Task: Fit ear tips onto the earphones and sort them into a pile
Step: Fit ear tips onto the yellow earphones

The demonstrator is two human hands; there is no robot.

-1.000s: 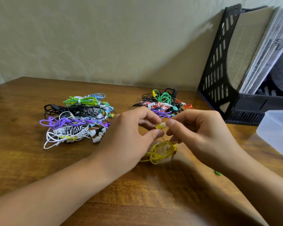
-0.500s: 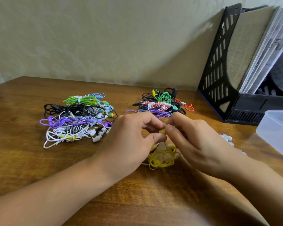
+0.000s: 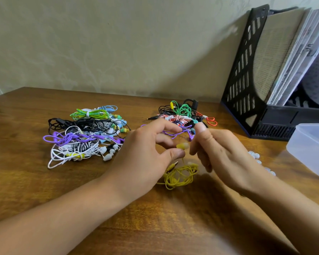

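Note:
My left hand (image 3: 145, 155) pinches a yellow earbud (image 3: 182, 145) between thumb and fingers; a pale ear tip sits on its end. The yellow cable (image 3: 179, 175) hangs from it in a loose coil on the wooden desk. My right hand (image 3: 223, 155) is just right of the earbud, thumb raised, fingers loosely curled and blurred, apart from the bud. A pile of earphones (image 3: 85, 133) in purple, white, black and green lies at the left. A second pile (image 3: 184, 115) lies behind my hands.
Loose white ear tips (image 3: 256, 157) lie on the desk (image 3: 44, 181) right of my right hand. A translucent plastic box (image 3: 313, 150) stands at the right edge. A black file rack (image 3: 247, 80) with papers stands against the wall at the back right.
My right hand has let go of the earbud and drawn back to the right. The earbud with its tip now shows between the hands, still held by my left hand.

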